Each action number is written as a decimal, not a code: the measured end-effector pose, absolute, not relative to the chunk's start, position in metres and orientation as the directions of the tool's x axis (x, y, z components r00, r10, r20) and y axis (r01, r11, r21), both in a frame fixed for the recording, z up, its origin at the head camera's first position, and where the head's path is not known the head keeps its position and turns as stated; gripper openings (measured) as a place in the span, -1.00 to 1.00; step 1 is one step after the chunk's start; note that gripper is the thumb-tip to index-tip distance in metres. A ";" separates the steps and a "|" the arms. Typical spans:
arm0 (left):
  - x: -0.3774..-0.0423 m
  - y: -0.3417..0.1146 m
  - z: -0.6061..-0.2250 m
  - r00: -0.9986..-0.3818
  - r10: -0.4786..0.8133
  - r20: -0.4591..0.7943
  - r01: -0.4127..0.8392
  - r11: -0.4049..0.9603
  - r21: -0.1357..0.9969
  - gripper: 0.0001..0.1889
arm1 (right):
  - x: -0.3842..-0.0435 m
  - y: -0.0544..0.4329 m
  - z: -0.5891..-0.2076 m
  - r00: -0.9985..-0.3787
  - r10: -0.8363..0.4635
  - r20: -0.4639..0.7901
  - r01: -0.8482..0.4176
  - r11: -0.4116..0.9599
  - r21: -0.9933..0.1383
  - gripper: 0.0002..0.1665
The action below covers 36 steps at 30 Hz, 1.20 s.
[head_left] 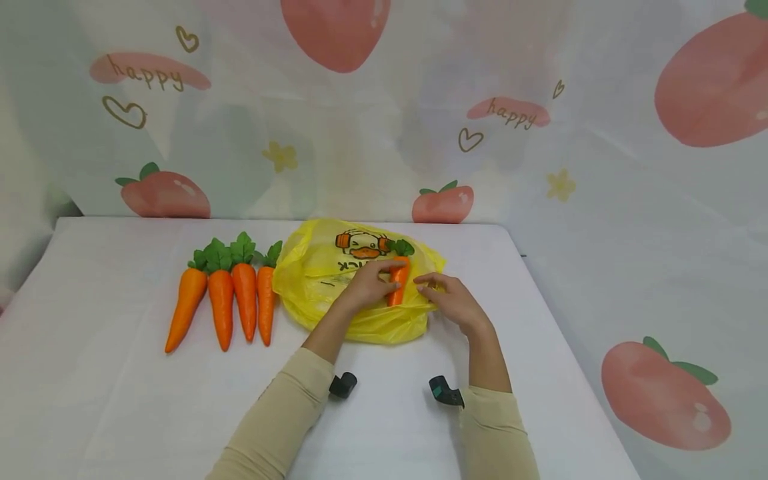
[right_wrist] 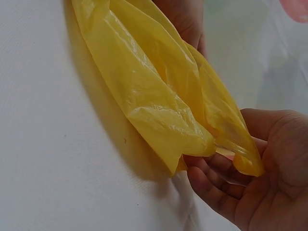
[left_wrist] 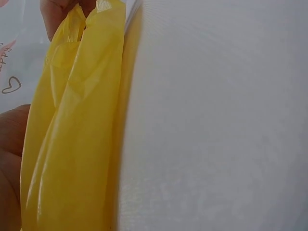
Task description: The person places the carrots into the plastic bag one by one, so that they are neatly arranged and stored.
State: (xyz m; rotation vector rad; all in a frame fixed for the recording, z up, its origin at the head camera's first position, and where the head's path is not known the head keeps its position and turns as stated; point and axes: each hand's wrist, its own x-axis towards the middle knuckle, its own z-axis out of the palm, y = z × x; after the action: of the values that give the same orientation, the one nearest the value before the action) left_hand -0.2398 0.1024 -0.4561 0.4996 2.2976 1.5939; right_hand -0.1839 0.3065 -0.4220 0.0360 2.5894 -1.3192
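Note:
A yellow plastic bag point(head_left: 384, 330) with a printed duck face lies on the white table. Over its opening, my left hand point(head_left: 365, 288) grips an orange carrot point(head_left: 399, 275) between thumb and fingers. The carrot's green leaves point away from me, and its lower tip is hidden behind the bag's near rim. My right hand point(head_left: 455, 301) holds the bag's right edge; in the right wrist view, the fingers point(right_wrist: 216, 192) curl around the yellow film. In the left wrist view, the bag point(left_wrist: 77, 134) hides most of the left hand point(left_wrist: 12, 149) and the carrot.
Several carrots point(head_left: 221, 307) with green leaves lie in a row left of the bag, the rightmost one close to it. The white table point(head_left: 120, 400) ends at a patterned backdrop point(head_left: 372, 133) behind and on the right.

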 end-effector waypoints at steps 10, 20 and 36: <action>-0.241 0.096 -0.460 -0.903 0.429 -0.014 0.151 0.348 0.925 -0.53 | -0.187 0.302 -0.426 -0.968 -0.092 -0.233 0.132 0.602 -0.787 -0.60; -0.239 0.082 -0.450 -0.909 0.414 -0.059 0.071 0.292 0.954 -0.47 | -0.189 0.304 -0.429 -0.967 -0.095 -0.235 0.129 0.613 -0.780 -0.58; -0.226 0.050 -0.440 -0.926 0.377 -0.027 0.046 0.186 0.982 -0.50 | -0.186 0.311 -0.426 -0.965 -0.089 -0.246 0.138 0.626 -0.767 -0.55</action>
State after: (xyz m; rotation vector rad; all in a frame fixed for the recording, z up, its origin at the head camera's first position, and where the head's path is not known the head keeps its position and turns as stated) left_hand -0.2260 0.0505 -0.4402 0.4051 2.2001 1.8064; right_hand -0.1858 0.3114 -0.4258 0.0396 2.5908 -1.2545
